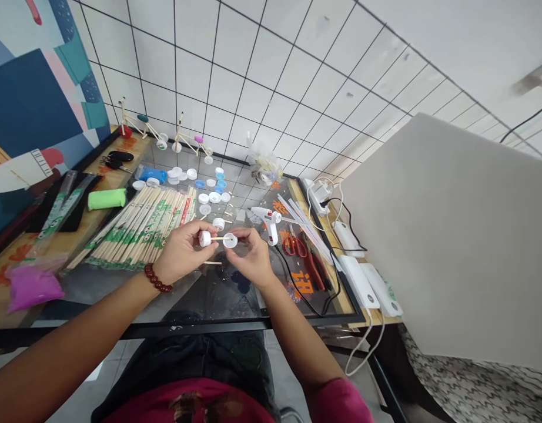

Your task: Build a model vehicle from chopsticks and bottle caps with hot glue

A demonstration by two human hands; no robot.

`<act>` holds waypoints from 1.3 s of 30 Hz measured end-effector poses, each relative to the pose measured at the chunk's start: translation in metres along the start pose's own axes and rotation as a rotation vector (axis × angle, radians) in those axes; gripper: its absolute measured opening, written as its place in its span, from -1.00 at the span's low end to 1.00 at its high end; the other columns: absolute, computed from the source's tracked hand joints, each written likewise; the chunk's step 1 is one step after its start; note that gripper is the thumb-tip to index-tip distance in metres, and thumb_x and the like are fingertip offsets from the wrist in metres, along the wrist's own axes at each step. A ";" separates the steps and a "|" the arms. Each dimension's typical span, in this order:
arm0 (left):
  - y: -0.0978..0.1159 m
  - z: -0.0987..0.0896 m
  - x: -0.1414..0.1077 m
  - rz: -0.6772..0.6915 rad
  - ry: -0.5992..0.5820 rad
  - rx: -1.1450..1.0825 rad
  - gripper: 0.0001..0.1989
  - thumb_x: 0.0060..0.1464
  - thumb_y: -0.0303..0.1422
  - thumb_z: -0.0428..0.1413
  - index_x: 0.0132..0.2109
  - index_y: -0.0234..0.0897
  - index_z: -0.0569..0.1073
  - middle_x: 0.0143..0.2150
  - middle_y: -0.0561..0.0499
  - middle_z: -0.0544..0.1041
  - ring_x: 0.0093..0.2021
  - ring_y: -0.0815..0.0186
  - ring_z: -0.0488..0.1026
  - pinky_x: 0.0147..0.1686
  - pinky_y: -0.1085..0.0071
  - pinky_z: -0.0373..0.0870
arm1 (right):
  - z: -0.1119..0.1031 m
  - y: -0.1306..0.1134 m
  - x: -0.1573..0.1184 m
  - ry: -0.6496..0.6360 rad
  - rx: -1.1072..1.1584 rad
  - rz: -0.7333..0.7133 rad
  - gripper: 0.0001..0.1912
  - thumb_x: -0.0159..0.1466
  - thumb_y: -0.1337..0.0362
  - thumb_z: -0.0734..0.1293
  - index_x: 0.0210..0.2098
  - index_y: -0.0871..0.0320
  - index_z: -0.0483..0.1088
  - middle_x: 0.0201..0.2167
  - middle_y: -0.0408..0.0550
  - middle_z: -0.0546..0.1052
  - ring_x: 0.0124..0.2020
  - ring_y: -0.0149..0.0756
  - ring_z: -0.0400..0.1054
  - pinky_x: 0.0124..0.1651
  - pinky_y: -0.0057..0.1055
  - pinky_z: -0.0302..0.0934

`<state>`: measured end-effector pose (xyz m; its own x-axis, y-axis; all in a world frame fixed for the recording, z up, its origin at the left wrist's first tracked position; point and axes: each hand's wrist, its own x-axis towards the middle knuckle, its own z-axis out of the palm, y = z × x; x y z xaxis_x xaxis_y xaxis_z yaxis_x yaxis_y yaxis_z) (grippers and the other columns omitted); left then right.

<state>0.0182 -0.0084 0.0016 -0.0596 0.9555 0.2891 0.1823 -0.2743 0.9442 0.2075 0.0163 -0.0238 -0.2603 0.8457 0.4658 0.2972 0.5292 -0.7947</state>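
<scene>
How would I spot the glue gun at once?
Start at the dark glass tabletop, then the right hand above it. The glue gun is just right of that hand: white and pistol-shaped, with red details, unlike the red-handled scissors beside it.

hands (178, 249): 2 | held capped stick (220, 238): 1 | glue gun (268, 220): 1 | scissors (290, 245): 1

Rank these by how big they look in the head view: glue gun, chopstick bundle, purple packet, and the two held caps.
1. Chopstick bundle
2. Purple packet
3. Glue gun
4. Left-hand cap and right-hand cap: too alike to rank
</scene>
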 end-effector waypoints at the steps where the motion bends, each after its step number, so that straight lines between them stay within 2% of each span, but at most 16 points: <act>1: -0.001 0.000 0.000 0.001 0.001 -0.009 -0.79 -0.12 -0.30 0.30 -0.28 -0.23 0.56 -0.30 -0.05 0.64 -0.33 0.25 0.55 -0.31 0.35 0.51 | 0.000 0.000 0.000 0.001 -0.003 -0.001 -0.74 0.17 0.30 0.40 -0.15 0.05 0.36 -0.10 -0.03 0.65 -0.11 -0.23 0.57 0.01 -0.26 0.46; 17: -0.005 0.000 -0.002 0.092 -0.026 0.066 -0.82 -0.02 -0.31 0.25 -0.23 -0.25 0.57 -0.27 -0.07 0.63 -0.31 0.23 0.57 -0.29 0.34 0.52 | 0.001 0.002 -0.001 -0.024 -0.050 0.037 -0.74 0.18 0.26 0.40 -0.14 0.05 0.36 -0.09 -0.03 0.64 -0.10 -0.22 0.56 0.02 -0.25 0.45; 21: -0.010 0.000 -0.003 0.194 -0.024 0.121 -0.84 0.01 -0.35 0.22 -0.21 -0.25 0.58 -0.23 -0.08 0.63 -0.27 0.21 0.58 -0.31 0.35 0.52 | 0.000 0.000 -0.001 -0.019 -0.040 0.026 -0.75 0.18 0.27 0.41 -0.14 0.06 0.37 -0.09 -0.02 0.64 -0.10 -0.23 0.56 0.01 -0.26 0.45; 25: -0.009 -0.001 -0.004 0.345 -0.043 0.238 -0.89 0.04 -0.45 0.18 -0.24 -0.22 0.56 -0.22 -0.07 0.63 -0.21 0.23 0.59 -0.23 0.37 0.51 | 0.000 0.000 -0.002 -0.024 -0.032 0.002 -0.74 0.18 0.31 0.42 -0.14 0.07 0.39 -0.10 -0.02 0.65 -0.12 -0.23 0.56 0.00 -0.26 0.45; 30: -0.010 0.000 -0.003 0.515 -0.035 0.280 -0.86 0.12 -0.55 0.10 -0.26 -0.25 0.52 -0.31 0.00 0.59 -0.32 0.35 0.54 -0.30 0.45 0.46 | 0.000 0.001 -0.002 -0.034 -0.021 -0.056 -0.73 0.17 0.33 0.43 -0.13 0.09 0.40 -0.12 -0.03 0.65 -0.16 -0.25 0.56 -0.06 -0.29 0.45; 39: -0.011 -0.001 -0.004 0.545 0.025 0.360 -0.89 0.10 -0.55 0.15 -0.28 -0.25 0.51 -0.34 0.04 0.62 -0.37 0.37 0.56 -0.33 0.49 0.45 | -0.003 0.002 -0.002 -0.070 -0.040 -0.101 -0.74 0.20 0.35 0.44 -0.11 0.10 0.43 -0.15 -0.03 0.64 -0.18 -0.26 0.55 -0.07 -0.30 0.45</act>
<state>0.0151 -0.0097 -0.0101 0.1124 0.6861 0.7188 0.5099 -0.6607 0.5509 0.2111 0.0154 -0.0254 -0.3534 0.7818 0.5137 0.3020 0.6151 -0.7284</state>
